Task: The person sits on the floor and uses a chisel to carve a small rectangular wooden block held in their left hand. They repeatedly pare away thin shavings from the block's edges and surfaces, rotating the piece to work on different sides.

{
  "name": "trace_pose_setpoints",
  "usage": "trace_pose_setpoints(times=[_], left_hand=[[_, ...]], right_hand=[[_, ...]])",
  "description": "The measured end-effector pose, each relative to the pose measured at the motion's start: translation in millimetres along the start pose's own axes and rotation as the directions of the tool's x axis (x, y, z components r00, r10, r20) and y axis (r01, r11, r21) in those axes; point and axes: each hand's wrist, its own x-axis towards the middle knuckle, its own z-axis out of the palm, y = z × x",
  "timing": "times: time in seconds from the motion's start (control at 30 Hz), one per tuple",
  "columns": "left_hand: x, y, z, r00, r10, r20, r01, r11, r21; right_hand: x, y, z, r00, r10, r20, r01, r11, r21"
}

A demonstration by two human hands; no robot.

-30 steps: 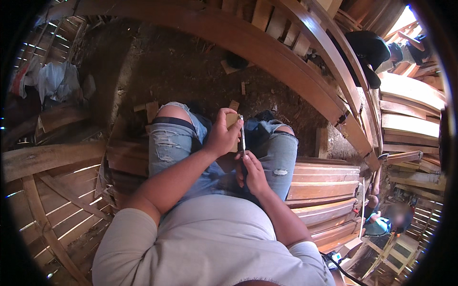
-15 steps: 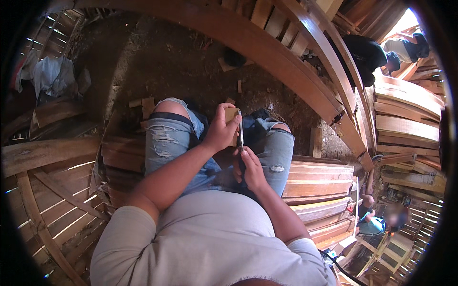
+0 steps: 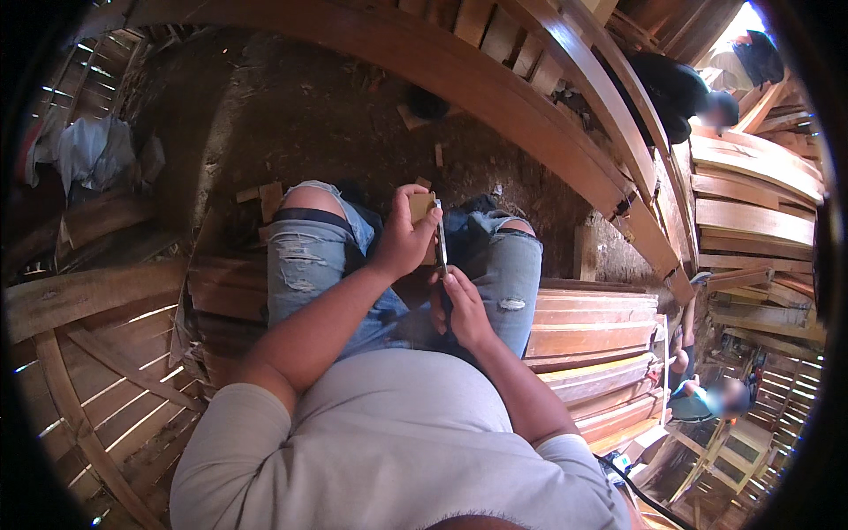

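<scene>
Between my knees, my left hand point(image 3: 406, 231) is closed round a tan flat-sided block point(image 3: 423, 205). Its thumb lies along the top end of a narrow tool with a shiny metal blade point(image 3: 442, 231). The tool stands on edge beside the block, its blade pointing away from me. Nearer my belly, my right hand point(image 3: 462, 305) grips the tool's dark lower end, with the thumb laid on it. My fingers hide most of that end, so I cannot tell the tool's exact kind.
Stacked reddish planks point(image 3: 592, 318) lie to my right. A long wooden beam point(image 3: 495, 97) curves across the far side. Small wood offcuts point(image 3: 269, 199) rest on the dirt floor point(image 3: 300, 106). Two people, one dark-clad point(image 3: 662, 88), one in teal point(image 3: 693, 403), are at the right.
Both hands and the tool have shifted very slightly, and the blade stands a little more upright in view. At the right, both other people have moved a little.
</scene>
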Motion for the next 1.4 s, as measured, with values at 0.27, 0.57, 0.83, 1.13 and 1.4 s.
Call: trace_pose_setpoints(times=[0.27,0.57,0.83,1.13,1.4], left_hand=[[3.4,-0.7,-5.2,0.995,0.094,-0.015,-0.092,0.989,0.113],[0.1,8.6,-0.4,0.991,-0.123,0.057,0.127,0.988,-0.084],[0.9,9.8,-2.7,0.997,-0.066,0.046,0.069,0.996,-0.061],[3.0,2.4,-10.3,0.995,0.083,0.059,-0.089,0.991,0.104],[-2.0,12.7,-2.0,0.999,0.027,0.04,-0.027,1.0,-0.016]], right_hand=[[-0.9,-0.6,-0.2,1.0,0.007,0.029,-0.008,1.0,0.021],[-2.0,-1.8,-0.6,0.999,0.007,0.035,-0.008,0.999,0.038],[-1.0,1.5,-2.1,0.999,0.011,0.051,-0.015,0.996,0.083],[-3.0,-3.1,-3.8,0.994,-0.009,0.112,-0.005,0.993,0.12],[-5.2,-4.0,-3.7,0.996,-0.012,0.085,0.004,0.995,0.097]])
